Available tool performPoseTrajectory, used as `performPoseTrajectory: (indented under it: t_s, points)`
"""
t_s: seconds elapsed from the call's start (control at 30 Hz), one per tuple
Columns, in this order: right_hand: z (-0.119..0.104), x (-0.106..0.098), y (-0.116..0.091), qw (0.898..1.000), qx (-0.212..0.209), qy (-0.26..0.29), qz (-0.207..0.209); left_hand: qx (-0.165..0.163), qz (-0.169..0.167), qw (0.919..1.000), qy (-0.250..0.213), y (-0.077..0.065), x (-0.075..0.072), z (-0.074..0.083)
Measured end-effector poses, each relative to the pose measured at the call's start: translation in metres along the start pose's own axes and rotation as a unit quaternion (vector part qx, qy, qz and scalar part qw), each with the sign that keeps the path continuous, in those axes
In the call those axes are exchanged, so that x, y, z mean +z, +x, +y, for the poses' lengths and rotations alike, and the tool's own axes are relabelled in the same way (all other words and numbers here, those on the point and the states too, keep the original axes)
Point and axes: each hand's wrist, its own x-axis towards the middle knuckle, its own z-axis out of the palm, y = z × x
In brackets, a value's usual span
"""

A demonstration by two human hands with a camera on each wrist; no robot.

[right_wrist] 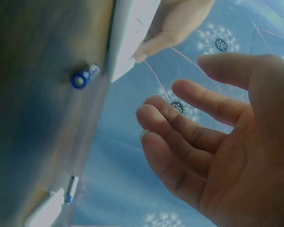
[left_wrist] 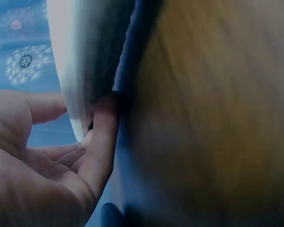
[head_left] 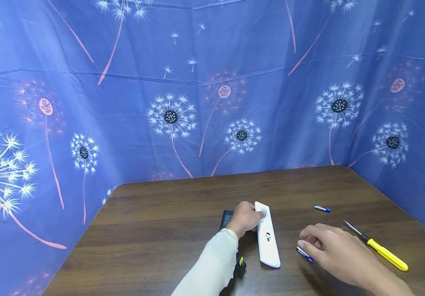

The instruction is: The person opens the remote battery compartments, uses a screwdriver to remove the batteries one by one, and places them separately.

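My left hand (head_left: pixel 243 218) pinches the far end of a long white plastic piece (head_left: pixel 268 242), thumb on its top face. A small cutout shows near the piece's middle. In the left wrist view, the fingers (left_wrist: pixel 104 142) reach along its edge. My right hand (head_left: pixel 332 250) hovers over the table to the right with loosely bent fingers and holds nothing. Close to its fingertips, a small blue and silver battery (head_left: pixel 305 254) lies on the table, also in the right wrist view. A second such battery (head_left: pixel 322 209) lies farther back.
A yellow-handled screwdriver (head_left: pixel 386 254) lies right of my right hand. Beside my left hand is a black object (head_left: pixel 226 218), partly hidden. Another black item with a yellow mark (head_left: pixel 240 265) shows beside the left sleeve. A blue dandelion-print cloth (head_left: pixel 212 90) hangs behind the wooden table (head_left: pixel 153 230).
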Motion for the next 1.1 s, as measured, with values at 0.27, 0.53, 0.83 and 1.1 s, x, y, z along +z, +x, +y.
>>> performPoseTrajectory:
  t_s: [0.27,0.53,0.83,1.1]
  points:
    - [-0.002,0.012,-0.002,0.999,0.019,-0.021,-0.018,-0.001,0.008,0.9933,0.115,0.002,-0.01,0.003]
    - [-0.001,0.014,-0.002,0.999,0.027,-0.03,-0.024,-0.005,0.003,0.9944,0.106,-0.001,-0.015,0.007]
    - [-0.008,0.019,-0.004,0.999,0.002,-0.042,-0.001,0.039,-0.027,0.9943,0.095,-0.007,-0.03,0.008]
    - [-0.021,0.026,-0.002,0.999,-0.029,-0.022,-0.008,0.053,-0.049,0.9968,0.034,-0.004,-0.057,0.001]
